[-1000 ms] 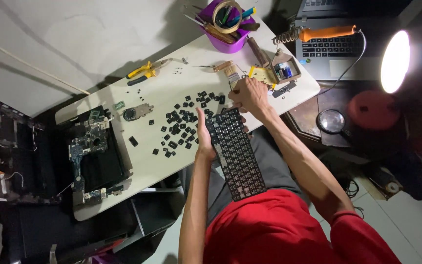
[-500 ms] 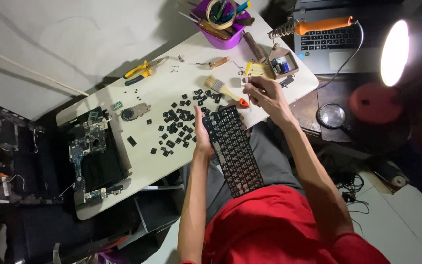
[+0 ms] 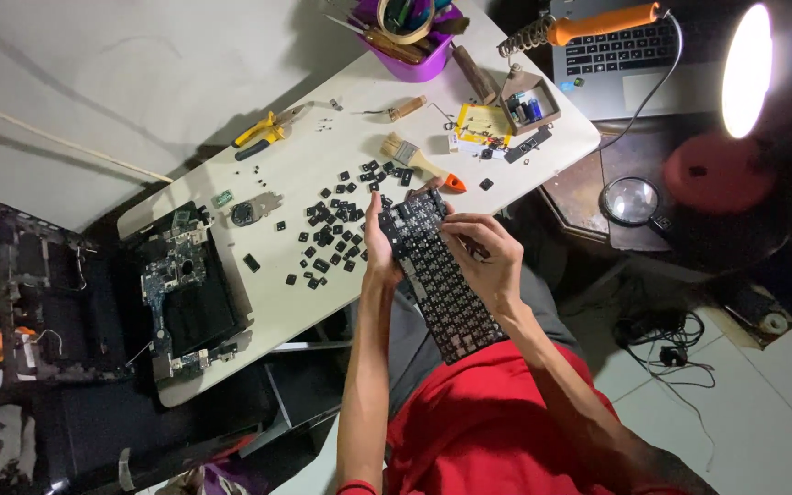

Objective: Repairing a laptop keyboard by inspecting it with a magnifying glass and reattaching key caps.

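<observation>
- Head view, centre of the frame: the right hand (image 3: 486, 252) has come back from the upper right of the counter (image 3: 323, 165), where it was reaching among the small parts a second ago, and now lies on the face of the black keyboard (image 3: 437, 275). Its fingers are curled down onto the upper rows; whether a keycap is pinched under them I cannot tell.
- The left hand (image 3: 377, 240) has stayed where it was, closed along the keyboard's left edge with the fingers pointing up, steadying it.
- The keyboard itself is tilted, its top end over the counter's near edge and its lower end over the lap, above the red shirt (image 3: 497, 431).
- Judging from this, both hands are back on the keyboard and work on its keys goes on.
- Left of the hands, the loose black keycaps (image 3: 327, 234) lie scattered on the counter, untouched.
- Just above the keyboard's top end lies a small brush (image 3: 419, 160) with an orange handle tip.
- Lower left of the frame: an opened laptop base (image 3: 181, 293) with its green board showing.
</observation>
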